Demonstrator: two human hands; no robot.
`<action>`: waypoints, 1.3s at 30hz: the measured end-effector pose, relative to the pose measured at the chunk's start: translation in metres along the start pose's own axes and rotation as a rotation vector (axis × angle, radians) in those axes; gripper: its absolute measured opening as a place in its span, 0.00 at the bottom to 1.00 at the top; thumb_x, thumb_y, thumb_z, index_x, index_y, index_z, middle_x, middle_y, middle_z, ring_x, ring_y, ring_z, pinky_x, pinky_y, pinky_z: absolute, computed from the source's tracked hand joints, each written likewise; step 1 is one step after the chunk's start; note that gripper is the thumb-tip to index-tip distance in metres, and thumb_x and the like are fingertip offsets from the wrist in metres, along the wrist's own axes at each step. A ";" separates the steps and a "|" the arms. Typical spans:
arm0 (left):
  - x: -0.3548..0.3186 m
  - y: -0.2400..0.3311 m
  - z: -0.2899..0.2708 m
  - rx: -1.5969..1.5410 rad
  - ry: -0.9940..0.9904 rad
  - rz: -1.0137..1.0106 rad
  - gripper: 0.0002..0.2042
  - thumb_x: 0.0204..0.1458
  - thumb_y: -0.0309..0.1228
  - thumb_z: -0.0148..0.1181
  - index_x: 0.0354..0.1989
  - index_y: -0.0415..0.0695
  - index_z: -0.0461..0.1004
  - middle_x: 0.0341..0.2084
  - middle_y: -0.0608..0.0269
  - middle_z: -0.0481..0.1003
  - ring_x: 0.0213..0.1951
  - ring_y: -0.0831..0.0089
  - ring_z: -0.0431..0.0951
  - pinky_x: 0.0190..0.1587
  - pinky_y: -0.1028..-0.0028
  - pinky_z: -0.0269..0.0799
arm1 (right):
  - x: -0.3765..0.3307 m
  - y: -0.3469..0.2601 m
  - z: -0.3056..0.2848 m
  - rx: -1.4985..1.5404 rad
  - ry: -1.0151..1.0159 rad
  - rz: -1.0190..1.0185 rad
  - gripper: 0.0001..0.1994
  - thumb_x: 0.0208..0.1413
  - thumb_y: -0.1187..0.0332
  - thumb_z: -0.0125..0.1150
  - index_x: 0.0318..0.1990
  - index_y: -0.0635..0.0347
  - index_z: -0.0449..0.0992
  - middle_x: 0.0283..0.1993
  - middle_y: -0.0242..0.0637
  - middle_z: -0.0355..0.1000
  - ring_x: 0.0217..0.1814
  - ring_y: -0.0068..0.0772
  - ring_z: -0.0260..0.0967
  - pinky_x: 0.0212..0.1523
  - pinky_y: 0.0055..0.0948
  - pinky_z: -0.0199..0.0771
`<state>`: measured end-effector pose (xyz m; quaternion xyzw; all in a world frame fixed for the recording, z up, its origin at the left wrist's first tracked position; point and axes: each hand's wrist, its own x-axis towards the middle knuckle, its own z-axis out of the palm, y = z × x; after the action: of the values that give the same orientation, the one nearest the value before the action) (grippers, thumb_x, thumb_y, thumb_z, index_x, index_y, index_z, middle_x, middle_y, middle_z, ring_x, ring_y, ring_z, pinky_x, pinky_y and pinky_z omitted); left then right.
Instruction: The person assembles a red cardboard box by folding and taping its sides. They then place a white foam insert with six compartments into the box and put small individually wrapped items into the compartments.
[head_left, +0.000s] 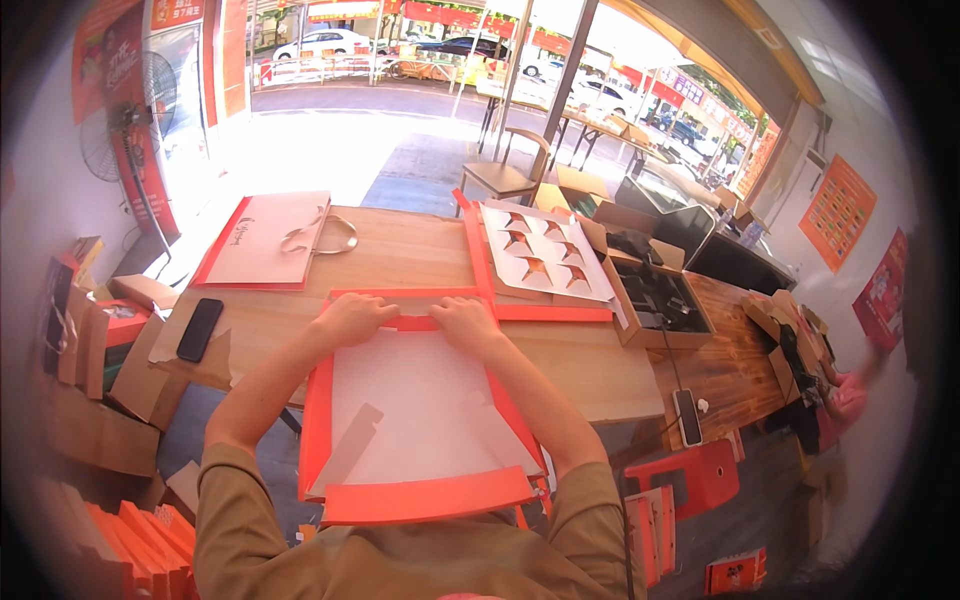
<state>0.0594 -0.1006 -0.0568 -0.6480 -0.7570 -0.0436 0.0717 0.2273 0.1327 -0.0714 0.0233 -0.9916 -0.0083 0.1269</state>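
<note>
1. The left hand (358,317) and right hand (467,325) meet the far edge of an open red box (420,390) with a white inside, one near each far corner.
2. The fingers of both hands curl over that edge, bent close and holding its red border; the exact thumb contact is too small to tell.
3. The red box lies between the forearms, its far part over the near side of the light wooden surface (400,245) and its near red flap (430,494) just before the chest.
4. Beyond the right hand, a second red box (555,313) carries a tilted white insert (538,238) with six star-shaped cutouts.
5. Just to its right, a brown carton (685,340) holds black items.
6. Further left on the surface lies a pale, red-sided bag (262,250) with a looped handle; nearer, a dark phone (200,330) lies by the left edge.
7. On the right, a second phone (688,418) with a lighter screen lies near a red stool (700,478).
8. At the lower left stand red folded boards (150,550) beside brown cartons (105,430).
9. A co-worker in a pink top (848,400) is at the far right.
</note>
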 end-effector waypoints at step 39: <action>-0.088 -0.026 -0.014 -0.127 0.114 -0.778 0.40 0.50 0.29 0.68 0.75 0.44 0.61 0.47 0.40 0.83 0.50 0.43 0.84 0.51 0.48 0.82 | -0.139 -0.044 -0.082 0.665 0.090 0.599 0.36 0.61 0.61 0.70 0.75 0.57 0.66 0.68 0.49 0.74 0.69 0.53 0.74 0.65 0.46 0.76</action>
<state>0.0476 -0.1931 -0.0570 -0.3128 -0.9365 -0.1502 0.0513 0.3847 0.0946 -0.0282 -0.2248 -0.8969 0.3491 0.1524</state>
